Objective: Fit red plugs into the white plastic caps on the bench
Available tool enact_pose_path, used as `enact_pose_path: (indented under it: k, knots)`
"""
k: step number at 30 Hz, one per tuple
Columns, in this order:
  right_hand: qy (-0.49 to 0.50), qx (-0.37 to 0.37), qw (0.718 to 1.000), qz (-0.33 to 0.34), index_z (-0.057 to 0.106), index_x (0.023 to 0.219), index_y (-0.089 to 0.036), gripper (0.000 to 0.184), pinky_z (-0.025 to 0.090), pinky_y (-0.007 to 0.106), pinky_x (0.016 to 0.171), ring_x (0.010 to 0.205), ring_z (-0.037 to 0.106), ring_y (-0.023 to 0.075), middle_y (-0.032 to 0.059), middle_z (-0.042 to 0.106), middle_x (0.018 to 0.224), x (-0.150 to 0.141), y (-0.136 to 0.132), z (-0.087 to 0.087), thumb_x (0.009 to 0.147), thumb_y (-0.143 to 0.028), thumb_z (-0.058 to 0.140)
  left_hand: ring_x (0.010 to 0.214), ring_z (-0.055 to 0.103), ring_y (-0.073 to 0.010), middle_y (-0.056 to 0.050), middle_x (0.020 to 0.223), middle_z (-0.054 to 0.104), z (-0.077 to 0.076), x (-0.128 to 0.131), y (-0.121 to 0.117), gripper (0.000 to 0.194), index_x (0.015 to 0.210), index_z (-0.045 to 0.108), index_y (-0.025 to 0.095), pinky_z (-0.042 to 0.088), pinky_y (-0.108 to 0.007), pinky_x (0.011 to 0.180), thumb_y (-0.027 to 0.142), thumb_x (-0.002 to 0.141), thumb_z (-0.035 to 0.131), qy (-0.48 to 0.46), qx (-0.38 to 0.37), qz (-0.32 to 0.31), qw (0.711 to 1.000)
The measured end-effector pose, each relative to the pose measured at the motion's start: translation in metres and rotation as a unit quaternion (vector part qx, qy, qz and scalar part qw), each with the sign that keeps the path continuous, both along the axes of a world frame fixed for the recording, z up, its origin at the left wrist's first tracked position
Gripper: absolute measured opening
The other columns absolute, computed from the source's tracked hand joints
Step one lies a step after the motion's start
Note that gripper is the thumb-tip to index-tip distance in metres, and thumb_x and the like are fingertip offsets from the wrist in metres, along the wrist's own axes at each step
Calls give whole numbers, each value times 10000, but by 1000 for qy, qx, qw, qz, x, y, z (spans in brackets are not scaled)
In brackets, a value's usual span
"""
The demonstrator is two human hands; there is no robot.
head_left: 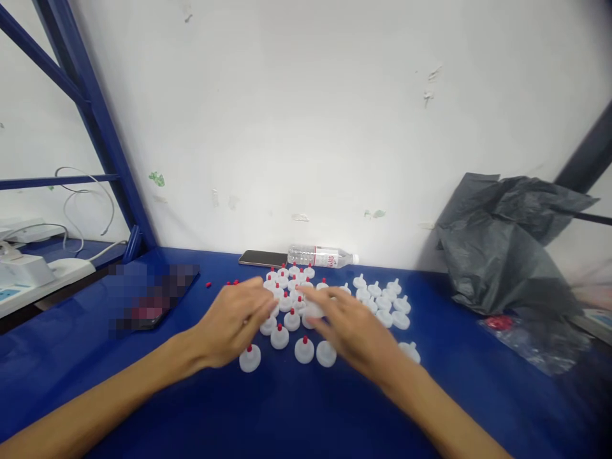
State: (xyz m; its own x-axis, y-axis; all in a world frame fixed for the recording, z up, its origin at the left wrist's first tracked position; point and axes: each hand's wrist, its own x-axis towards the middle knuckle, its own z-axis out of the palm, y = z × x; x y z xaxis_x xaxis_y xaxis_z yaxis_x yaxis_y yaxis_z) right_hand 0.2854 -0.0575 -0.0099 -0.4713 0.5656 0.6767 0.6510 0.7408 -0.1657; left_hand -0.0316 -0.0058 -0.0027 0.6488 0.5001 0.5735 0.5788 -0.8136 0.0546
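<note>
My left hand (236, 322) is closed, its thumb and fingers pressed together over the left side of the white caps. Whatever its fingertips hold is hidden. My right hand (351, 325), smeared by motion, has a blurred white cap (313, 310) between thumb and fingers. Between and beyond the hands stand several round white caps with narrow spouts, many with a small red tip, such as this red-tipped cap (304, 350). To the right lies a group of white caps without red tips (384, 317). A few loose red tips (208, 285) lie left of the group.
Along the wall lie a phone (262, 258) and a clear plastic bottle (322, 256) on its side. A dark, partly pixelated flat object (165, 296) is at left. A grey plastic bag (507, 242) and a clear bag (535, 344) occupy the right of the blue table (268, 414).
</note>
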Motion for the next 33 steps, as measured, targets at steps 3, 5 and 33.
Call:
enact_pose_path:
  k: [3,5,33]
  knots:
    - [48,25,995,-84,919,1428,-288,296,842,458,1082,1242,983,338,100,1001,1326,25,10,8,1196,-192,763,752,643,-288,-42,760,625,15,-15,20,571,818,454,316,558,-451,774,478,1352,332,-86,-35,124,988]
    - [73,20,989,-123,919,1316,-284,201,835,455,1034,1182,984,342,90,998,1272,34,12,14,1188,-217,779,857,702,-304,-58,846,686,28,-24,33,479,862,480,311,533,-441,823,445,1315,399,-51,-69,235,968]
    - [-72,-90,989,-97,897,1033,-279,202,669,565,1121,1005,878,317,21,952,934,25,12,8,1173,-226,761,1066,852,-341,-118,1007,891,8,-76,91,180,933,765,223,580,-374,939,115,1077,764,99,-204,373,900]
